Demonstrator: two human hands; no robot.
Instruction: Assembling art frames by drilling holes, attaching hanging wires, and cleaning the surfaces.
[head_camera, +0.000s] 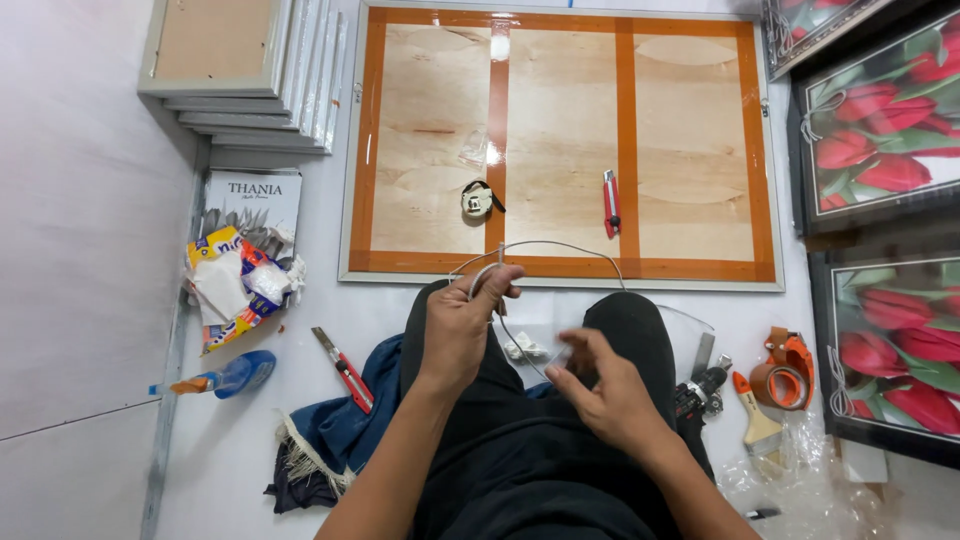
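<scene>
I sit on the floor with my knees in dark trousers before me. My left hand (462, 322) is closed on a thin white cord (545, 244), which loops out over the near edge of a large frame back (560, 150), a plywood panel with orange tape strips. My right hand (605, 385) pinches the cord's other stretch and a small clear piece just above my right thigh. On the panel lie a red utility knife (610, 202) and a small round white object (477, 200).
Stacked silver frames (250, 80) lie at the top left, framed tulip pictures (880, 130) on the right. A second red cutter (343, 368), blue spray bottle (225, 377), crumpled packets (240, 285), tape dispenser (783, 372), brush (757, 420), drill (700, 390) and dark cloth (330, 440) surround me.
</scene>
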